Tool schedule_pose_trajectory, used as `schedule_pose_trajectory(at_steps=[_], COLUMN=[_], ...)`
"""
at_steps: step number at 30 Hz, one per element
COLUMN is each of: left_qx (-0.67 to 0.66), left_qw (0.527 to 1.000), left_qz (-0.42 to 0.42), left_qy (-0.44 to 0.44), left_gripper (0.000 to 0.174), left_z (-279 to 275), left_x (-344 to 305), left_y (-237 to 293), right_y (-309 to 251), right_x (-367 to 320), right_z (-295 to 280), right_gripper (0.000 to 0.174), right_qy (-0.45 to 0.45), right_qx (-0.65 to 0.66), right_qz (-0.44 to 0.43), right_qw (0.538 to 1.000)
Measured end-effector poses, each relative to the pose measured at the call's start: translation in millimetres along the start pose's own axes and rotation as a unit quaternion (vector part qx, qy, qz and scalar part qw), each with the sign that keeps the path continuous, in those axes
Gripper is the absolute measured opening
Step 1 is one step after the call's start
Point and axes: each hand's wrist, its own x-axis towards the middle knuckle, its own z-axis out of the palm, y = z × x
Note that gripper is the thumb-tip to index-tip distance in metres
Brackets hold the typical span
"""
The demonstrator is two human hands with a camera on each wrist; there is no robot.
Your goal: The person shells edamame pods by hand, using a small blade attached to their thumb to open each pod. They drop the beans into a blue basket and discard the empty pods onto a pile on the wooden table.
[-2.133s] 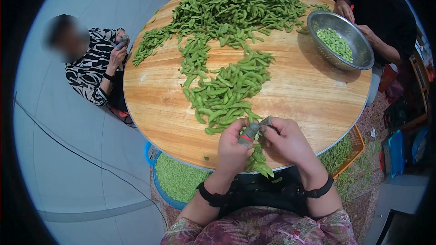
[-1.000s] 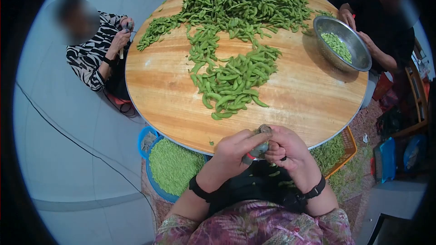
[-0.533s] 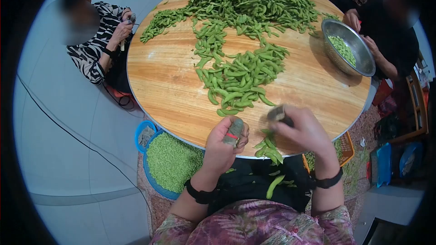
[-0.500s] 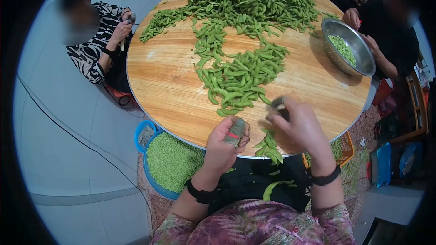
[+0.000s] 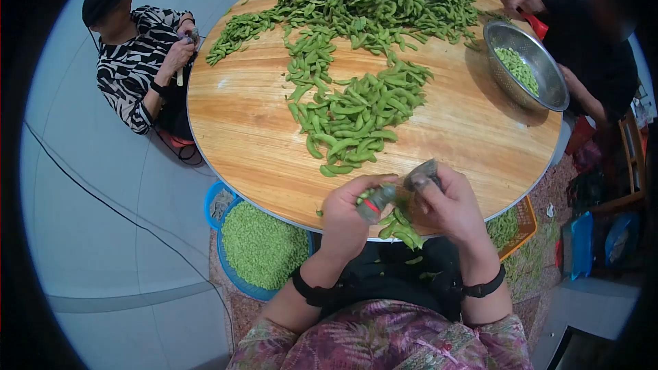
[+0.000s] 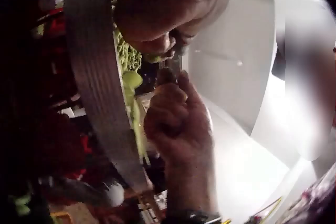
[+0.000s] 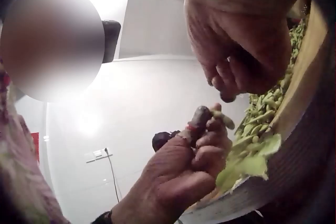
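Note:
My left hand [image 5: 348, 218], its thumb wrapped in a grey cover with a red band, pinches a green soybean pod [image 7: 223, 119] between thumb and fingers. Close beside it, my right hand [image 5: 451, 207] has curled fingers and dark-covered tips; no pod shows in its grip. Both hands are over the near edge of the round wooden table [image 5: 260, 185]. Several opened pods [image 5: 401, 231] lie at that edge, below and between the hands. Just beyond the hands is a loose heap of soybean pods [image 5: 360, 120].
A larger pod pile [image 5: 377, 0] covers the table's far side. A steel colander [image 5: 548, 68] with shelled beans stands at right. Below the edge are a blue basin [image 5: 221, 250] of beans and an orange crate [image 5: 526, 226]. One person sits at left [image 5: 133, 62], another at right [image 5: 603, 62].
My right hand has drawn back toward my left hand, which has moved slightly right and now shows green at its fingertips. The person at right has raised a hand beside the colander.

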Motion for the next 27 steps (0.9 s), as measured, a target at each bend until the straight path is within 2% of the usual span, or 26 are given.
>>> schedule_pose_trajectory(at_steps=[1, 2, 4, 5, 6, 8, 9, 11, 12, 14, 17, 21, 22, 23, 24, 26, 27], left_qx=[-0.242, -0.292, -0.285, -0.280, -0.279, -0.255, -0.254, -0.148, -0.148, 0.053, 0.107, 0.166, -0.036, -0.237, -0.239, -0.333, -0.334], left_qw=[0.960, 0.947, 0.951, 0.954, 0.954, 0.961, 0.961, 0.979, 0.980, 0.994, 0.986, 0.978, 0.995, 0.958, 0.958, 0.922, 0.922], left_qz=[-0.131, -0.130, -0.117, -0.105, -0.105, -0.095, -0.095, -0.103, -0.103, 0.007, 0.057, 0.054, -0.055, -0.161, -0.160, -0.186, -0.184], left_qy=[0.048, 0.042, 0.039, 0.035, 0.036, 0.051, 0.051, 0.090, 0.090, 0.098, 0.117, 0.118, 0.071, 0.020, 0.021, -0.065, -0.064], left_gripper=[0.037, 0.032, 0.030, 0.029, 0.029, 0.019, 0.019, 0.011, 0.011, 0.005, 0.006, 0.004, 0.006, 0.009, 0.009, 0.008, 0.008], left_z=[0.9, -2.9, -5.5, -5.4, -3.5, 2.1, 4.2, 7.0, 6.6, 4.0, 4.7, 9.6, 8.9, 7.3, 5.0, 0.7, 0.6], left_x=[-0.4, -1.7, -1.2, -1.8, -2.1, -2.3, -2.9, -3.5, -3.7, -4.4, -5.3, -8.2, -6.3, -4.6, -3.1, -0.4, 0.4], left_y=[1.5, -1.3, -7.8, -9.6, -8.3, -2.5, -0.9, 0.9, -2.3, -12.7, -15.2, -1.3, 5.2, 8.6, 8.0, 5.9, 5.6], right_y=[0.9, -0.6, -4.0, 0.7, 7.6, 9.7, 9.7, 9.6, 9.7, 10.2, 10.3, 14.0, 12.8, 11.3, 8.5, 3.3, 4.5], right_x=[-1.9, -4.4, -10.6, -12.5, -13.3, -14.0, -14.0, -13.6, -13.8, -14.5, -15.8, -16.0, -17.1, -18.0, -18.7, -18.7, -17.1], right_z=[2.1, 3.4, 5.1, 4.8, 4.0, 3.0, 2.9, 3.6, 3.9, 4.6, 3.2, 3.4, 4.6, 5.4, 5.2, 5.1, 5.6], right_gripper=[0.017, 0.017, 0.019, 0.019, 0.019, 0.019, 0.019, 0.019, 0.019, 0.020, 0.019, 0.018, 0.018, 0.018, 0.018, 0.016, 0.016], right_qy=[0.039, 0.037, -0.029, -0.030, -0.071, -0.128, -0.128, -0.138, -0.138, -0.142, -0.158, -0.139, -0.124, -0.109, -0.109, -0.120, -0.122], right_qx=[0.013, 0.014, 0.070, 0.071, 0.103, 0.150, 0.151, 0.175, 0.175, 0.206, 0.210, 0.193, 0.172, 0.150, 0.147, 0.230, 0.228], right_qz=[-0.041, -0.041, 0.057, 0.058, 0.049, 0.049, 0.049, 0.070, 0.069, 0.082, 0.078, 0.073, 0.074, 0.074, 0.075, 0.118, 0.118], right_qw=[0.998, 0.998, 0.995, 0.995, 0.991, 0.979, 0.979, 0.972, 0.972, 0.965, 0.962, 0.969, 0.975, 0.980, 0.980, 0.959, 0.959])
